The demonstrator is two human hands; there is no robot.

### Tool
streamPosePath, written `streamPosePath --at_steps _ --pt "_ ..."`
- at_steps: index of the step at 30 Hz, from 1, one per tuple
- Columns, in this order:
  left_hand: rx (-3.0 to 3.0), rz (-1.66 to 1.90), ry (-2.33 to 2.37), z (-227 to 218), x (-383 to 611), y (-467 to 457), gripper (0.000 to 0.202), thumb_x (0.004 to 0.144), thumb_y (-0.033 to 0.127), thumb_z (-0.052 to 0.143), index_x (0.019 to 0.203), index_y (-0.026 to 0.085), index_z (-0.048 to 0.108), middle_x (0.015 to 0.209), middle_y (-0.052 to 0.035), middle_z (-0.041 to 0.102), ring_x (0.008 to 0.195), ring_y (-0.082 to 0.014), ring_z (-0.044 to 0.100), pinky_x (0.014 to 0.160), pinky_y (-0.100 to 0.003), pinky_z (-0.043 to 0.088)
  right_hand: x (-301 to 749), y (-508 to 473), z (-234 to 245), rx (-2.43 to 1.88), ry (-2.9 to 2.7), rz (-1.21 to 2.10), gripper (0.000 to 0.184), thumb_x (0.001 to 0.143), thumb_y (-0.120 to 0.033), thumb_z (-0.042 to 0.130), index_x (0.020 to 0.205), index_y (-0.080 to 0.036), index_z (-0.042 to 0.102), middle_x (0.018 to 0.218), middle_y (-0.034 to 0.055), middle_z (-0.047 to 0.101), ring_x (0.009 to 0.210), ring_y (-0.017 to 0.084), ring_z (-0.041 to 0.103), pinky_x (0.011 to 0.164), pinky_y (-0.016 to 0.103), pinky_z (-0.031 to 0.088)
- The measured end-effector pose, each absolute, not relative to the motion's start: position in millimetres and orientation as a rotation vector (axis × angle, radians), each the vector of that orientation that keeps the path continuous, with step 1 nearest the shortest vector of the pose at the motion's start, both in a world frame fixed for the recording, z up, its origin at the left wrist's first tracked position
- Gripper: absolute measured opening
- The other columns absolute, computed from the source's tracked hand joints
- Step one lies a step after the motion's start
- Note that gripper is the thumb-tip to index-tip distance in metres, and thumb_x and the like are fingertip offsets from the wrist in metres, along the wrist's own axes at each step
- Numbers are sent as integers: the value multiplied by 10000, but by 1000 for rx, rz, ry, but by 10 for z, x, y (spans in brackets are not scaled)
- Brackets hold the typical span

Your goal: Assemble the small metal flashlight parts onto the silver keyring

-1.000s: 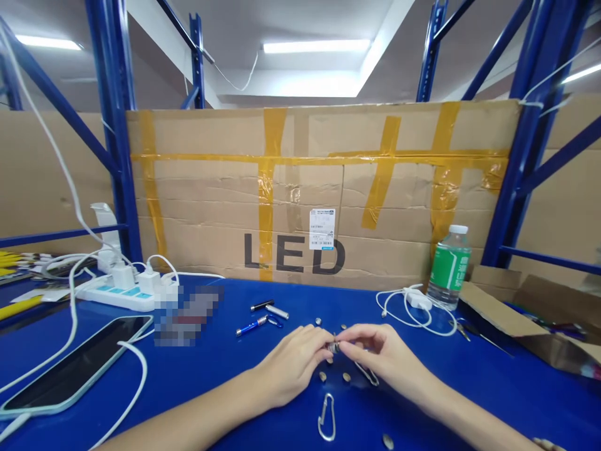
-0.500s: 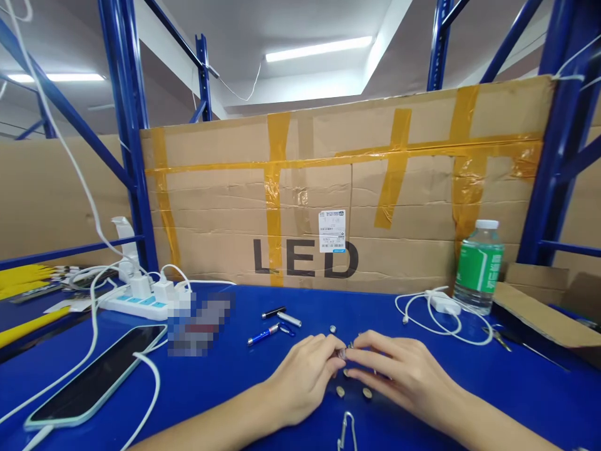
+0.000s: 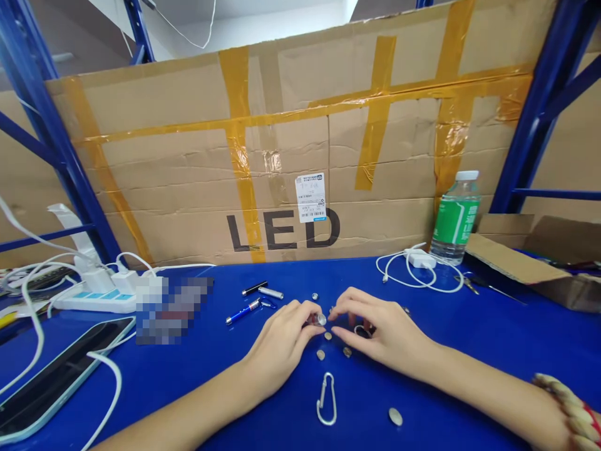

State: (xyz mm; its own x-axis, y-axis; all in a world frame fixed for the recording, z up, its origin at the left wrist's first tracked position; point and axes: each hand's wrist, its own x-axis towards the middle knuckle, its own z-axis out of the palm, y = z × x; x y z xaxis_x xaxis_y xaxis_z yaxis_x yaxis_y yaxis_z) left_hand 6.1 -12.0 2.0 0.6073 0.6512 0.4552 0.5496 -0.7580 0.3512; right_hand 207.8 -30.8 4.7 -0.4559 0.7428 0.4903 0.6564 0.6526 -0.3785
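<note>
My left hand [image 3: 282, 341] pinches a small silver cylindrical part [image 3: 320, 320] just above the blue table [image 3: 197, 376]. My right hand [image 3: 375, 329] hovers beside it, fingers curled, fingertips close to the part's right end. Whether the right fingers touch the part I cannot tell. Several small round button cells [image 3: 321, 354] lie on the table under and around the hands. A silver carabiner clip [image 3: 327, 399] lies in front of them. A blue pen-shaped light [image 3: 242, 311] and two small tubes [image 3: 270, 292] lie to the left.
A taped cardboard wall marked LED [image 3: 300, 156] stands behind. A green-labelled water bottle [image 3: 454, 219] and white cable [image 3: 413, 269] are at back right, an open carton [image 3: 526, 266] far right. A power strip [image 3: 94, 297] and phone [image 3: 51, 379] with cables lie left.
The view has tilted down and nearer. My hands have parted slightly; the small silver part now shows at my left fingertips, with the right fingers drawn a little away.
</note>
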Motion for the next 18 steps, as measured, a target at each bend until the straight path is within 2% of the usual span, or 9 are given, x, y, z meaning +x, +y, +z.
streamPosePath --at_steps 4,6,12,18 --pt "2689 886 908 30 54 -141 100 907 187 401 911 194 501 847 3 575 781 -128 530 719 -238 418 2064 -302 62 -1112 -2366 143 215 839 -313 528 1013 -270 646 1024 32 565 902 164 557 811 308 441" --pt "2709 896 878 39 55 -158 96 904 171 409 910 195 502 849 10 580 779 -122 529 717 -231 416 2048 -313 65 -1147 -2383 148 219 838 -323 528 1012 -279 653 1044 37 562 962 185 537 866 354 413" --pt "2786 864 956 45 70 -165 70 899 218 442 897 194 507 814 13 569 748 -125 521 701 -244 417 1991 -390 83 -1176 -2416 140 222 825 -369 539 977 -271 667 1034 38 578 923 194 544 857 392 399" --pt "2794 900 999 57 73 -172 79 897 211 442 912 191 517 850 0 580 791 -138 523 730 -256 425 1975 -371 60 -1182 -2420 86 192 819 -245 519 883 -255 700 905 32 643 825 182 583 815 361 426"
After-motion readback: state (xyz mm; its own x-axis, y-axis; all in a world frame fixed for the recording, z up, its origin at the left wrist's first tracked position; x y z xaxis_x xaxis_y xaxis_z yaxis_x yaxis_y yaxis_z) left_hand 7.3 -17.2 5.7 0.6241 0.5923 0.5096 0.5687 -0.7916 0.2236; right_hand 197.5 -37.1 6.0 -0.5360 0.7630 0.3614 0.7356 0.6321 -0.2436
